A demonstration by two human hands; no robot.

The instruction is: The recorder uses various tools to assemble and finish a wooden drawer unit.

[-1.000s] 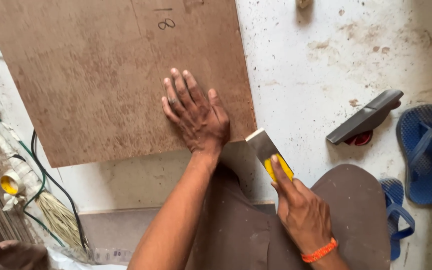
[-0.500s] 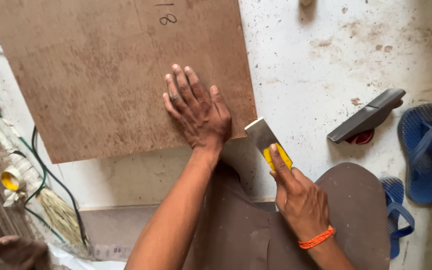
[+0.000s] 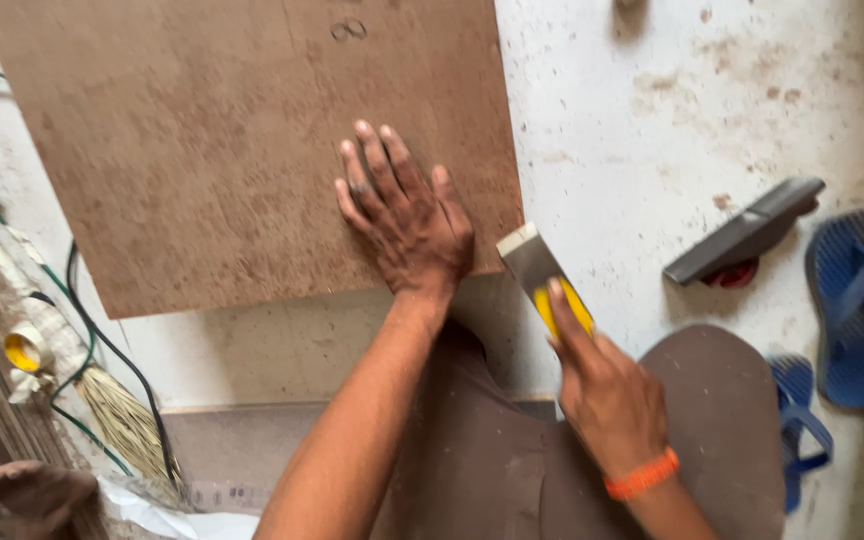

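I held a putty knife with a yellow handle and flat grey metal blade [image 3: 540, 272] in my right hand [image 3: 607, 395], fingers wrapped round the handle and the forefinger laid along its top. The blade's square tip sat just beside the lower right corner of the large brown flat wooden board [image 3: 212, 160] that lay on the pale, stained floor [image 3: 652, 120]. My left hand [image 3: 407, 215] rested flat on that board near the same corner, palm down, fingers spread. An orange band [image 3: 642, 474] circled my right wrist. Right of the board, well apart from it, lay a dark grey wedge-shaped tool [image 3: 747, 230], and beyond that a blue rubber sandal [image 3: 862, 300]. Left of the board ran green and black cables [image 3: 72, 290], with a straw broom head [image 3: 127, 425] below them.
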